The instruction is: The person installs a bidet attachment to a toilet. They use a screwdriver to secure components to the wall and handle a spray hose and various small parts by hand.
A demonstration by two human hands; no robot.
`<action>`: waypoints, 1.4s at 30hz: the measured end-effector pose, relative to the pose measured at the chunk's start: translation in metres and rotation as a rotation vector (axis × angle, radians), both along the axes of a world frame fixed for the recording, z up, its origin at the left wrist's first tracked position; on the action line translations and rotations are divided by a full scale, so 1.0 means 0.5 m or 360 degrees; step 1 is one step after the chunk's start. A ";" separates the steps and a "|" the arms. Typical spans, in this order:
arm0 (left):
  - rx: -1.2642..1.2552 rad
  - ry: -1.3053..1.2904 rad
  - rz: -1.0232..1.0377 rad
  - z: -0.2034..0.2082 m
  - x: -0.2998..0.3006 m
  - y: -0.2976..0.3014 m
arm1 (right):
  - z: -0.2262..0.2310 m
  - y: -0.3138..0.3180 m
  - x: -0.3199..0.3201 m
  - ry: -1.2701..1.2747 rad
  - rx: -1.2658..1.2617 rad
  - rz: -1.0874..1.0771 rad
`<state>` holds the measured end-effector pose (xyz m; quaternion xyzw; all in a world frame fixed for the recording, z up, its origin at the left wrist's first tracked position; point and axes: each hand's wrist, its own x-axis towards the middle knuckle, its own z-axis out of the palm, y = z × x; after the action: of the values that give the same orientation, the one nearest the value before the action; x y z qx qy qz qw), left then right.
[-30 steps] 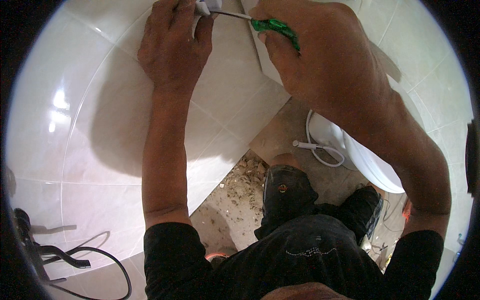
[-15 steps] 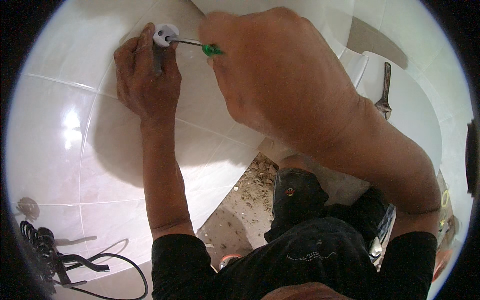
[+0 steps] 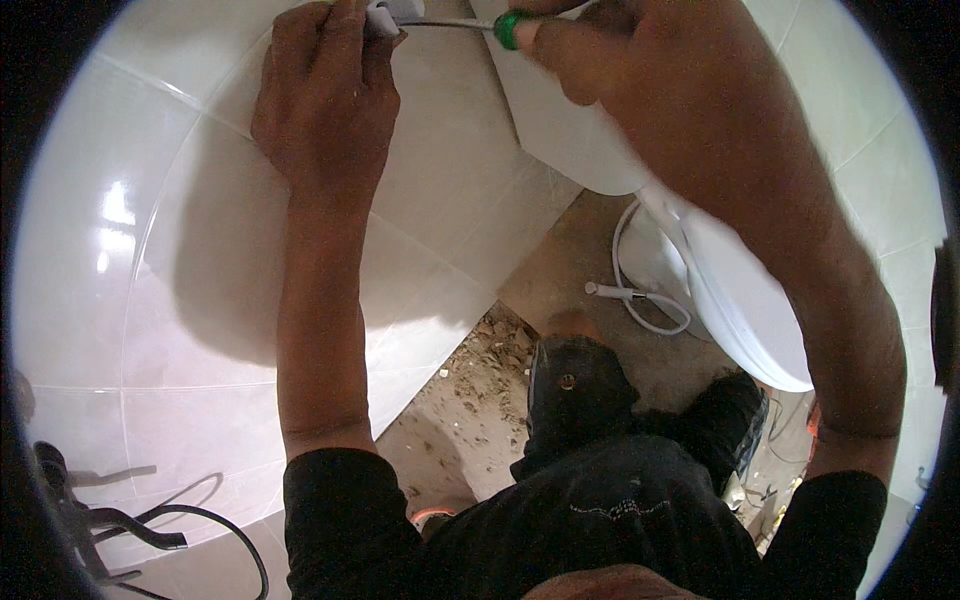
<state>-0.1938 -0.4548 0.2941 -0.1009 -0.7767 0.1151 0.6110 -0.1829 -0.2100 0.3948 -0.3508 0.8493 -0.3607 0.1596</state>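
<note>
At the top of the picture, my left hand (image 3: 330, 110) is closed around a small white bracket (image 3: 383, 20) and keeps it against the tiled wall. The picture's upper edge cuts off part of the bracket. My right hand (image 3: 670, 90) grips a screwdriver (image 3: 510, 30) by its green handle. Its thin metal shaft points left, and the tip is at the bracket; whether it sits in a screw cannot be made out.
Right of centre stands a white toilet (image 3: 765, 310), partly behind my right forearm. A white spray hose (image 3: 660, 325) hangs beside it. Rubble (image 3: 490, 350) covers part of the floor near my knee. At lower left is a black tap with a hose (image 3: 140, 525).
The view has shifted, so the bracket and both hands now appear higher and further right. My right hand has drawn somewhat away from the bracket. The wrench on the toilet is no longer visible.
</note>
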 end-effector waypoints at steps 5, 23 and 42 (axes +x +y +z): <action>-0.0038 0.0011 0.0169 -0.015 -0.009 -0.021 | -0.031 -0.012 0.013 -0.0253 -0.0352 -0.0360; -0.0029 0.0035 -0.0042 -0.009 0.004 0.011 | -0.103 -0.014 0.023 0.0736 -0.0423 -0.0246; -0.0139 -0.0005 0.0186 -0.016 -0.030 -0.004 | -0.114 0.032 -0.052 0.1717 0.0168 0.0186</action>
<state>-0.2086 -0.4570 0.2863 -0.0820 -0.7764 0.1841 0.5972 -0.2087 -0.1941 0.3378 -0.5243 0.8067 -0.0768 -0.2617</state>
